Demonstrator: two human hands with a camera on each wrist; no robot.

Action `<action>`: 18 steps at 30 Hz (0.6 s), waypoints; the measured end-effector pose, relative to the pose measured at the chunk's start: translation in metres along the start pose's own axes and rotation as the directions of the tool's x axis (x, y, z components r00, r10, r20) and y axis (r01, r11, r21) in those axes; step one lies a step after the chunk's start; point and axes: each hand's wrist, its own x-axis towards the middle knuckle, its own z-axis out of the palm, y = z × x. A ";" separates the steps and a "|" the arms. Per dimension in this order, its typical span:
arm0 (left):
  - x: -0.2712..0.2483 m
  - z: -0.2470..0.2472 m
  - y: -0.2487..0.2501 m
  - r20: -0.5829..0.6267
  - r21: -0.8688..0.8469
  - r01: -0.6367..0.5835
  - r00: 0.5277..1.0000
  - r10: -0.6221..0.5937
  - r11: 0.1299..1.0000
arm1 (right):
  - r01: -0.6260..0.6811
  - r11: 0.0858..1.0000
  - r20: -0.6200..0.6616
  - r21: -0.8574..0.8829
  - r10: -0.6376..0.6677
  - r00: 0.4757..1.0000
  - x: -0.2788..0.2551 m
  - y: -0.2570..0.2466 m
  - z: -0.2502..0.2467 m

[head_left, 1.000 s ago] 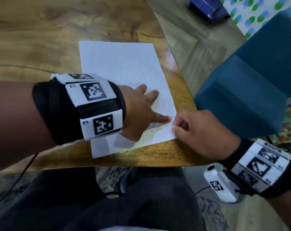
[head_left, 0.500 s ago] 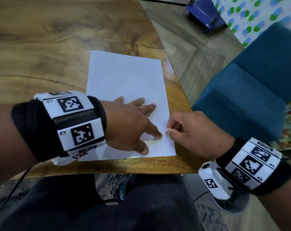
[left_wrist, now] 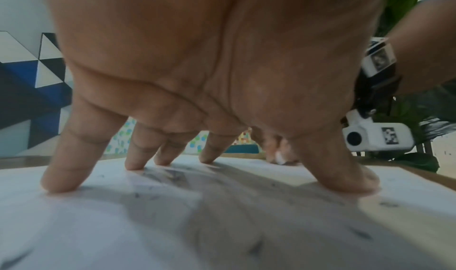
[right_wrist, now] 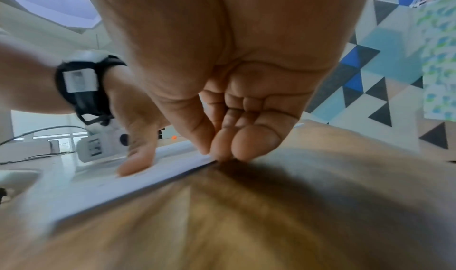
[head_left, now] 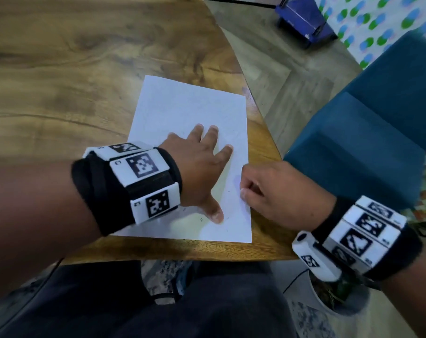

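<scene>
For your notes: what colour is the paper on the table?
The paper is white, faintly marked; best in head view.

Wood table (head_left: 85, 69) in a patterned room
Grey plank floor (head_left: 292, 76) underneath, with a teal seat (head_left: 365, 142) just beside the table's right edge and a blue box (head_left: 302, 15) farther off by a dotted wall (head_left: 377, 18). Another wall (left_wrist: 29, 69) bears blue, black and white triangles. A potted plant (head_left: 338, 301) stands low at the right.

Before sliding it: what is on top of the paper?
The left hand presses spread fingertips on the paper; the right hand pinches its right edge. The paper beneath them is hidden.
</scene>
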 end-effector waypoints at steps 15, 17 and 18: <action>0.006 -0.002 0.001 0.012 0.004 0.016 1.000 -0.016 1.000 | 0.114 0.993 0.126 -0.027 -0.109 0.986 -0.003 -0.005 -0.002; 0.006 -0.002 0.001 0.013 0.002 0.015 1.000 -0.015 1.000 | 0.105 0.993 0.114 -0.051 -0.099 0.989 0.006 -0.004 -0.005; 0.006 -0.001 0.000 0.012 -0.003 0.013 1.000 -0.013 1.000 | 0.083 0.995 0.079 -0.062 -0.078 0.994 0.014 -0.001 -0.007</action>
